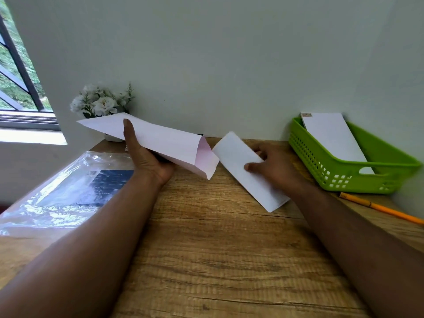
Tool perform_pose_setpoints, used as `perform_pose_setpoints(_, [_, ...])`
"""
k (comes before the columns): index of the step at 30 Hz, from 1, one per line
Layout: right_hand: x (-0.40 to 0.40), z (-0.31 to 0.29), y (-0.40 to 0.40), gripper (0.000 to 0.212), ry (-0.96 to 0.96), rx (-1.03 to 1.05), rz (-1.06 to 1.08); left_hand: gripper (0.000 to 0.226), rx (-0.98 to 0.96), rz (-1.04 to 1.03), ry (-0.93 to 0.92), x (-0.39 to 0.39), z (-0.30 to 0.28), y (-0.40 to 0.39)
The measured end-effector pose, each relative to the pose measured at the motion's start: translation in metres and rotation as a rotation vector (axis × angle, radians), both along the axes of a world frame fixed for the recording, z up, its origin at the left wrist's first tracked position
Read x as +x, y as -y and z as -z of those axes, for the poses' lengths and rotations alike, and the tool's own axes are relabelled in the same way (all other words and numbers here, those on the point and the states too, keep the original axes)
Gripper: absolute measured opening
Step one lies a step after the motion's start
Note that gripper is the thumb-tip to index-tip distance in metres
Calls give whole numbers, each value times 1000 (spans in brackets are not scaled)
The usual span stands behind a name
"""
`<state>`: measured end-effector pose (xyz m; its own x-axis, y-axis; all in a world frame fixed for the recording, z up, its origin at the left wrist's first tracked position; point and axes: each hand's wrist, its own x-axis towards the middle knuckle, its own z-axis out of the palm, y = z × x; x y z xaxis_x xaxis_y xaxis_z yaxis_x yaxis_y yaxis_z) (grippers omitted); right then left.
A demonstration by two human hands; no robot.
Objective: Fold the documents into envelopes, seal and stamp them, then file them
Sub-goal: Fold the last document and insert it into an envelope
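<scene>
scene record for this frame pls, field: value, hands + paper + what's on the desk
left hand: holds envelope off the desk, open end toward the right hand
right hand: grips folded document, its near end by the envelope mouth, not inserted
basket: green, right rear, holds one stamped envelope
pencil: right desk edge
plastic sleeve: left of desk
flowers: rear left, by wall

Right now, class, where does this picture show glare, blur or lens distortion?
Head view: daylight from the window glares off the clear plastic bag; the right hand and folded paper look slightly motion-blurred; the wide lens bows the wall and stretches both forearms.
</scene>
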<state>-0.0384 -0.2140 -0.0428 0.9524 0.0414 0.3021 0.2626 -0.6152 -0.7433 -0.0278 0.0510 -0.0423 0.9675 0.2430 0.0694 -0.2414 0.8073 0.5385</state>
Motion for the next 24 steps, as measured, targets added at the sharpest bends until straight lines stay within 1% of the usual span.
perform_pose_setpoints(1, [0,-3,0,38,2,133,4,60,1,-8,-7,1,1,-1])
perform_pose_setpoints(2, [-1,-7,-1,38,-46,307,-26,61,0,-13,-10,1,1,-2])
perform_pose_setpoints(4, [-3,-13,2,40,-213,679,-167,61,-9,-16,-5,2,2,-3])
perform_pose_setpoints(5, [-4,-15,6,41,-298,780,-245,62,-17,-16,-1,3,1,-4])
perform_pose_setpoints(6, [-5,-18,10,42,-374,789,-306,63,-25,-16,1,3,1,-4])
perform_pose_setpoints(8, [-7,-19,16,47,-504,659,-392,67,-39,-12,-6,4,1,-5])
perform_pose_setpoints(10, [-7,-16,20,48,-600,536,-442,71,-55,-2,-13,5,1,-6])
perform_pose_setpoints(13, [-5,-12,22,40,-672,452,-438,69,-69,-13,3,5,1,-7])
perform_pose_setpoints(16, [-3,-9,19,42,-705,376,-438,64,-32,-32,-1,5,2,-5])
perform_pose_setpoints(18, [-4,-9,15,44,-730,373,-469,63,-4,-8,-4,4,3,-1])
perform_pose_setpoints(20, [-5,-10,11,40,-761,389,-505,62,13,19,9,4,4,3])
perform_pose_setpoints(21, [-8,-10,6,38,-767,403,-507,61,17,33,18,4,4,6])
perform_pose_setpoints(22, [-10,-9,-1,36,-727,403,-481,59,16,52,29,3,4,9])
perform_pose_setpoints(23, [-10,-7,-8,37,-616,377,-418,58,13,76,41,3,5,11])
perform_pose_setpoints(24, [-10,-4,-16,37,-452,336,-321,57,11,101,52,2,5,14])
